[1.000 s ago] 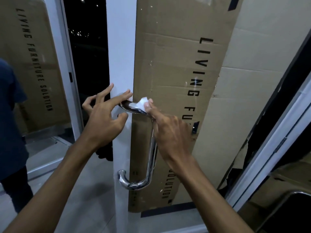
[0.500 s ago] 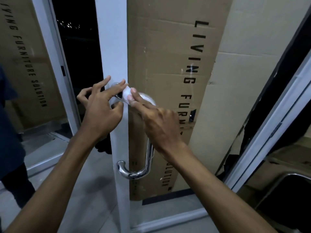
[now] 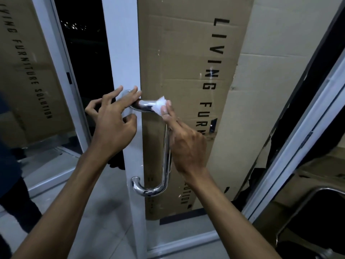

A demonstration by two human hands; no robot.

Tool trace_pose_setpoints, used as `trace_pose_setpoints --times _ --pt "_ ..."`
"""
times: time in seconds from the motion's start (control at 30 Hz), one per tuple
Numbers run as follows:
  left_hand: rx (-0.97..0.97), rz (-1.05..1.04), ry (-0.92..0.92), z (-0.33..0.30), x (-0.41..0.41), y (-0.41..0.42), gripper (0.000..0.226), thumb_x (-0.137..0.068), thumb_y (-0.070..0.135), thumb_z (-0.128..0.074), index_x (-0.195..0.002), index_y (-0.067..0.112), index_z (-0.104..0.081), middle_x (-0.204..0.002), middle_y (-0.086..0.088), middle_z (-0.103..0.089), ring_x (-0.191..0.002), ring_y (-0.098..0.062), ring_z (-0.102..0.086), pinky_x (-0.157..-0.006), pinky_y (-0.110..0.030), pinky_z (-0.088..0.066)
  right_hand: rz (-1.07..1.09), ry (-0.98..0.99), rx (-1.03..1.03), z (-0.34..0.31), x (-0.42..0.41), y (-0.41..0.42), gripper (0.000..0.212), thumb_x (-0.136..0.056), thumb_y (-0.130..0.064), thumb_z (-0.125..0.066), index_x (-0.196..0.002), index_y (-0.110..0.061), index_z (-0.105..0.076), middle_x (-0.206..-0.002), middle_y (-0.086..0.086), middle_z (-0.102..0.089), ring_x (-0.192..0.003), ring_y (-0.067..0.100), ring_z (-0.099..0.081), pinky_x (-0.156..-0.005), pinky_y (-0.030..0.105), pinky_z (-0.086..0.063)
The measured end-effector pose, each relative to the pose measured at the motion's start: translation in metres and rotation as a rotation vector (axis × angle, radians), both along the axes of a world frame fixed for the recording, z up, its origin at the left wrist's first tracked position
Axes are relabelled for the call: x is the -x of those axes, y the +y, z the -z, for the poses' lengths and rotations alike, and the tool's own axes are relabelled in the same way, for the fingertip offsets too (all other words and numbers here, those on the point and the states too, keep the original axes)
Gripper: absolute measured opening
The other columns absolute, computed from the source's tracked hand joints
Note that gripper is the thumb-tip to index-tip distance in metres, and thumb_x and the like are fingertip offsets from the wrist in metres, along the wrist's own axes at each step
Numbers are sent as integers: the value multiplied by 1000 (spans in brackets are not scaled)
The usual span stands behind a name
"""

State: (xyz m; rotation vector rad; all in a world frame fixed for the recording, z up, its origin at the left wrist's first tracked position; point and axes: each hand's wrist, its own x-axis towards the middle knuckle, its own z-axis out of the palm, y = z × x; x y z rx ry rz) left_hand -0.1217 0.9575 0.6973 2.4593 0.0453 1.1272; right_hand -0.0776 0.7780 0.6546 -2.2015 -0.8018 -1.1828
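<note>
Closest to me are the two bare forearms reaching up and in. The left hand (image 3: 113, 126) is spread, two straight fingertips resting on the top end of the chrome door handle (image 3: 165, 176) where it meets the white door stile (image 3: 130, 53), the thumb bent underneath and not closing on anything. The right hand (image 3: 186, 146) pinches a small white wad (image 3: 160, 107), tissue or cloth, I can't say which, between thumb and fingertips and presses it onto the handle's upper bend, just right of the left fingertips. It looks to me like polishing, with the top curve in hand and the long upright and the lower hook not yet reached. To do it well I'd wrap the wad round the tube rather than dab one face, draw it steadily down the bar, and let the left hand brace the door so it doesn't swing; bare fingers on the chrome will leave fresh marks, so that end wants a last pass. Behind the glass leans a tall cardboard box (image 3: 179, 62) printed with black lettering, and past the stile the doorway opens onto darkness with a few small lights.
</note>
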Motion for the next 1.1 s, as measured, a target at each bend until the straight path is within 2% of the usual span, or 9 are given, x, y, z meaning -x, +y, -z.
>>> trace_pose_setpoints --times 0.2,0.37,0.47,0.57,0.7,0.83,0.93,1.03,1.1 --pt "-4 -4 -11 -2 -1 -5 65 -86 9 -56 -146 32 -59 -153 15 -51 -152 -10 -31 -101 -21 -7 -10 -34 -9 -5 3 22 47 -105 -2 -55 -147 -21 -59 -156 -12 -49 -46 14 -55 -42 25 -47" --pt "32 -19 -14 -3 2 -9 65 -88 -2 -64 -146 28 -59 -144 23 -35 -151 -12 -30 -100 -21 -6 6 35 -110 5 2 0 45 -104 -4 -59 -145 -21 -61 -152 -11 -53 -59 11 -67 -50 16 -41" --pt "39 -18 -23 -4 1 -12 64 -88 -2 -62 -144 28 -61 -143 26 -37 -150 -10 -30 -100 -17 -4 -7 5 -89 -4 3 14 45 -105 -4 -57 -146 -22 -60 -153 -11 -52 -55 13 -66 -47 23 -52" --pt "44 -4 -35 -6 0 -16 62 -88 1 -59 -143 29 -63 -138 28 -34 -150 -10 -30 -103 -20 -5 -14 -11 -18 -6 4 20 48 -104 -2 -57 -148 -23 -58 -155 -13 -50 -46 12 -54 -41 24 -47" --pt "13 13 -37 -4 2 -14 64 -85 2 -57 -143 28 -63 -139 29 -35 -149 -9 -31 -105 -26 -7 0 87 -129 8 6 1 47 -102 -5 -63 -145 -22 -61 -149 -11 -56 -56 7 -64 -48 7 -31" --pt "-33 7 -47 -4 4 -17 65 -82 5 -55 -142 29 -63 -141 25 -41 -147 -9 -34 -102 -25 -8 -36 81 -175 -14 6 14 45 -103 -6 -62 -144 -24 -62 -147 -13 -57 -80 13 -76 -57 27 -60" --pt "-49 3 -35 -1 4 -15 67 -83 2 -57 -144 30 -61 -148 18 -50 -150 -12 -34 -103 -22 -6 -68 96 -161 -19 7 16 47 -102 -5 -63 -145 -23 -61 -147 -11 -57 -87 13 -77 -62 29 -63" --pt "-62 -11 -43 1 6 -13 66 -81 8 -54 -144 28 -62 -148 10 -56 -150 -14 -35 -109 -17 4 -23 164 -247 -11 9 1 41 -101 -9 -64 -141 -19 -64 -119 -4 -77 -54 -3 -57 -47 8 -46" --pt "-76 -7 -58 2 7 -13 66 -80 10 -52 -143 28 -63 -145 15 -52 -149 -16 -37 -109 -17 4 5 187 -286 -13 7 -3 37 -100 -11 -66 -137 -18 -68 -96 2 -81 -50 -5 -40 -44 1 -32"
